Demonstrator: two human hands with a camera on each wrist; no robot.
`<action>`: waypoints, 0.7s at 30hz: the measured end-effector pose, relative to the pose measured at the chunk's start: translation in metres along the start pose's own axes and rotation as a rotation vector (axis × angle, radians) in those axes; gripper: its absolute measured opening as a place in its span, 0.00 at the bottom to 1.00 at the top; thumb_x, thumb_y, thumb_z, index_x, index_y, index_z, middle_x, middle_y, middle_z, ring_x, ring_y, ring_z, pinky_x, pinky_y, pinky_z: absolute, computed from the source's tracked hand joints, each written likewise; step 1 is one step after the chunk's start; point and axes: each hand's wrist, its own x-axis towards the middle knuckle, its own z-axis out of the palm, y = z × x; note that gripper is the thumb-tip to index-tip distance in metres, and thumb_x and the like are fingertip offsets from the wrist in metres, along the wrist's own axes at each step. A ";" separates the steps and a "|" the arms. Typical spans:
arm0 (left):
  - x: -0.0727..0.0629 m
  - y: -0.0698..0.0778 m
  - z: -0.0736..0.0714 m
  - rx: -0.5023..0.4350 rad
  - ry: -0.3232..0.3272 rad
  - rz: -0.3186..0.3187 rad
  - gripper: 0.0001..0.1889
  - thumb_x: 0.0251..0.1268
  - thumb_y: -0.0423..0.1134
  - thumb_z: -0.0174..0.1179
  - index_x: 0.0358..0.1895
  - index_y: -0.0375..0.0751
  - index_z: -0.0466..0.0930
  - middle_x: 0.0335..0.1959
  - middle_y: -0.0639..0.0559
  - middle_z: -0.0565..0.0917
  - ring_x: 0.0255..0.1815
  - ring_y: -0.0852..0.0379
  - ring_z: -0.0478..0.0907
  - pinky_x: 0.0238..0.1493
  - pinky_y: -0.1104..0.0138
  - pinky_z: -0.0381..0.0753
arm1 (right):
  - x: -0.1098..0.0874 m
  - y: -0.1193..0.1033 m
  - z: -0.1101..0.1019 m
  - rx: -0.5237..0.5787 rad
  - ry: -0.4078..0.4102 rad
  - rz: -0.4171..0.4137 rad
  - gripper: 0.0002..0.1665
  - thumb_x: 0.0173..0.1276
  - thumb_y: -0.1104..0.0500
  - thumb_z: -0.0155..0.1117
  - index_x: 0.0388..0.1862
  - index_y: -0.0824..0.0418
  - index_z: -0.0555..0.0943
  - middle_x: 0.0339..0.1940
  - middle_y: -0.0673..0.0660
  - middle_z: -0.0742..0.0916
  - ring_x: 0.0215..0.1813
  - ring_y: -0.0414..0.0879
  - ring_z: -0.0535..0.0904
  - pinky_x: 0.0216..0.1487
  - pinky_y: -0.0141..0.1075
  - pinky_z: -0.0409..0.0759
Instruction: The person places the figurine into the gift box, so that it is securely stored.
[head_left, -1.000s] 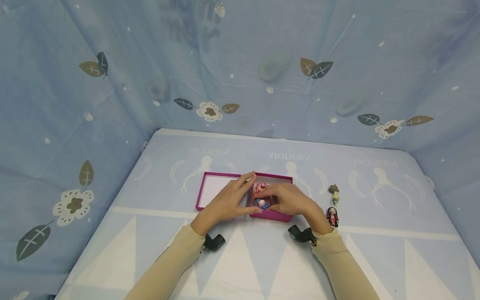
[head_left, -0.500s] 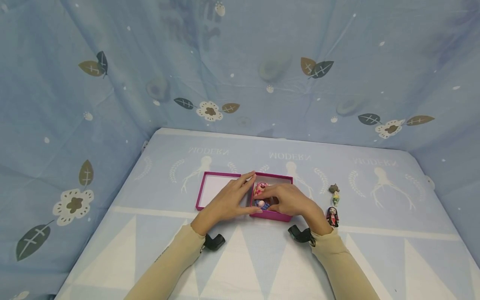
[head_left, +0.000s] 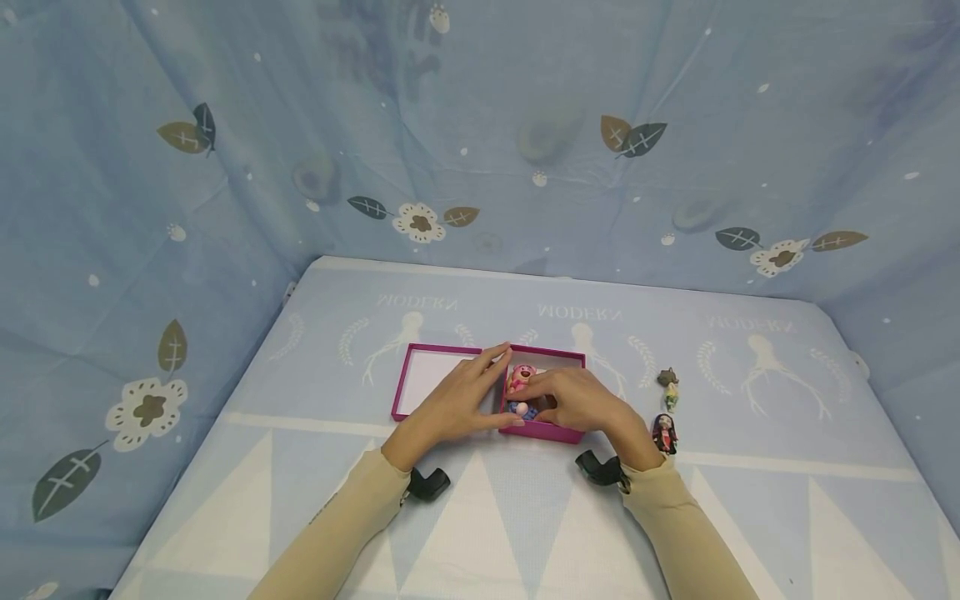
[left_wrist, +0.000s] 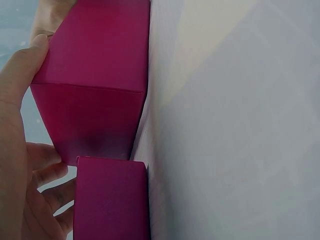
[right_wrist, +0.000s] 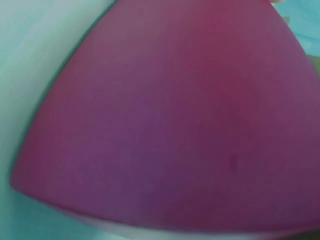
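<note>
A magenta box [head_left: 555, 432] stands open-topped on the table, with a pink figurine [head_left: 521, 379] and a blue figurine [head_left: 523, 410] inside at its left. My left hand [head_left: 459, 398] holds the box's left end, thumb at the near rim and fingers towards the far corner. In the left wrist view, the thumb [left_wrist: 35, 55] lies on the box's upper edge. Reaching in from the right, my right hand [head_left: 581, 402] pinches the blue figurine; its fingertips are partly hidden. The box wall [right_wrist: 165, 125] fills most of the right wrist view, which hides that hand.
A matching magenta lid [head_left: 401, 392] with a white inside lies left of the box, partly behind my left hand. On the right lie a brown-haired figurine [head_left: 671, 396] in green and yellow and a dark-haired figurine [head_left: 664, 434]. Patterned cloth [head_left: 480, 125] hangs around the table.
Inside the box, the blue figurine has shifted and turned slightly under my right fingers. My left hand, the box and the lid stay where they were.
</note>
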 end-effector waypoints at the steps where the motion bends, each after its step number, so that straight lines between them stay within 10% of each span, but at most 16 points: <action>1: 0.000 0.000 0.000 0.000 -0.001 -0.002 0.51 0.61 0.68 0.57 0.79 0.43 0.49 0.80 0.51 0.52 0.74 0.48 0.62 0.72 0.52 0.64 | 0.000 0.000 0.000 0.000 0.000 0.000 0.25 0.57 0.60 0.75 0.55 0.46 0.85 0.51 0.47 0.88 0.40 0.36 0.78 0.43 0.38 0.76; 21: 0.001 0.001 0.000 0.016 0.019 0.015 0.50 0.61 0.68 0.56 0.78 0.41 0.51 0.79 0.50 0.54 0.72 0.48 0.65 0.70 0.53 0.67 | 0.001 0.002 0.003 -0.012 0.022 0.008 0.23 0.56 0.58 0.76 0.52 0.44 0.86 0.40 0.41 0.88 0.33 0.35 0.75 0.40 0.35 0.75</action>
